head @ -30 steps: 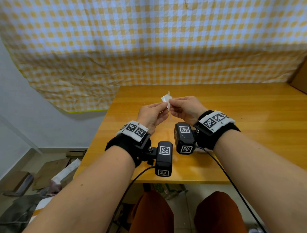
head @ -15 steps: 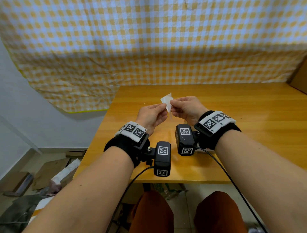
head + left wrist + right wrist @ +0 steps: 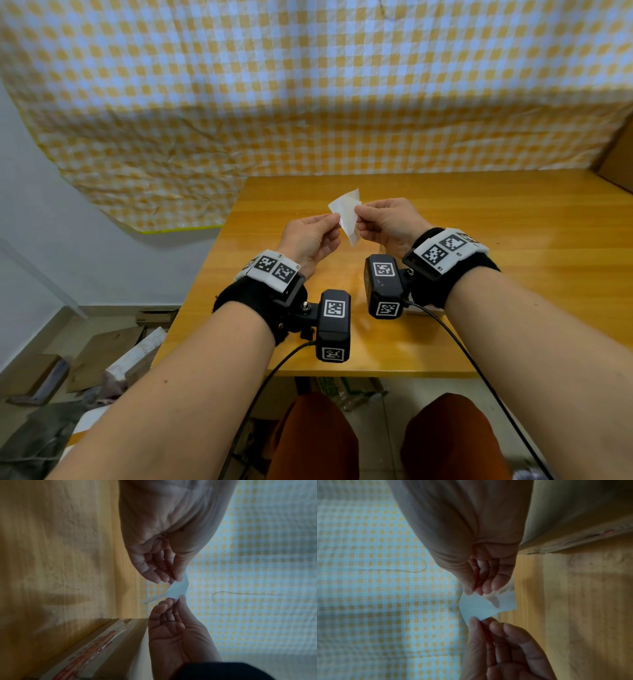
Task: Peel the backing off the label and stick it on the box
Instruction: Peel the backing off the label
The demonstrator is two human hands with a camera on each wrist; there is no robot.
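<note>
Label (image 3: 346,212) pinched by left hand (image 3: 310,236) and right hand (image 3: 388,222) over table (image 3: 513,274) — careless peeling risks tearing, or curling onto itself.

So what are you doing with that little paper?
A person is peeling a label apart over the wooden table. The left hand pinches one layer and the right hand pinches the other, held up in the air. The two layers are partly split. A cardboard box waits nearby, nothing stuck on it yet.
</note>
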